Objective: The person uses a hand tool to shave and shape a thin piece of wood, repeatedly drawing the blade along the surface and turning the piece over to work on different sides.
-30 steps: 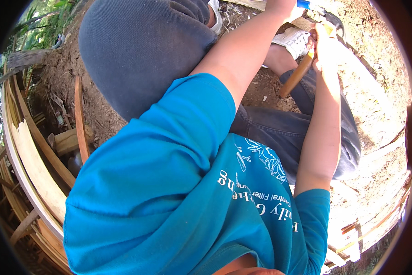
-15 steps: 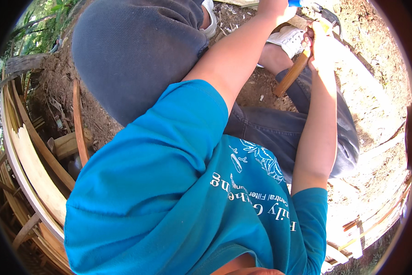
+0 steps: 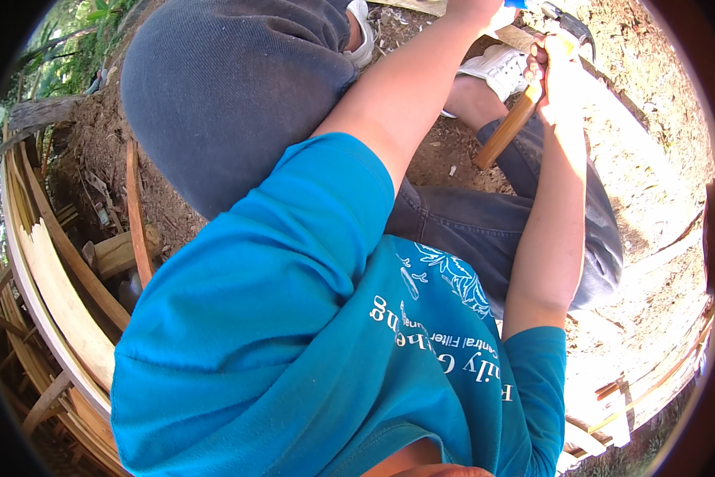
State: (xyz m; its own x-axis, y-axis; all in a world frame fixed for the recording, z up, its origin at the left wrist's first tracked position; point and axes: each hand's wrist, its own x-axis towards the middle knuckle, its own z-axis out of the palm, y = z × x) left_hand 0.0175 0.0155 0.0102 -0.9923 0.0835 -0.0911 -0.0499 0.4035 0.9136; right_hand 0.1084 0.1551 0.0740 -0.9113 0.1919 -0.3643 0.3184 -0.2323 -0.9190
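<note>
At the top edge, my left hand [image 3: 484,11] is closed around a tool with a blue grip [image 3: 515,4]; most of this tool lies outside the picture. My right hand [image 3: 552,67] is wrapped round a smooth, yellowish-brown wooden handle [image 3: 507,131], which slants down and to the left out of the fist. Just beyond the right hand is a dark, curved metal piece [image 3: 576,29]. Whether it belongs to the wooden handle or to the blue-gripped tool, I cannot tell. A pale piece of wood [image 3: 516,37] sits between the two hands.
My bent legs in dark trousers [image 3: 238,95] surround the work, with a white shoe [image 3: 496,70] close under the hands. Long split wooden strips [image 3: 59,278] lie at the left. Brown, littered earth [image 3: 643,103] stretches out on the right, in bright sun.
Little differs. My left hand and the blue-gripped tool have shifted very slightly to the right and up; the right hand and wooden handle stay nearly where they were.
</note>
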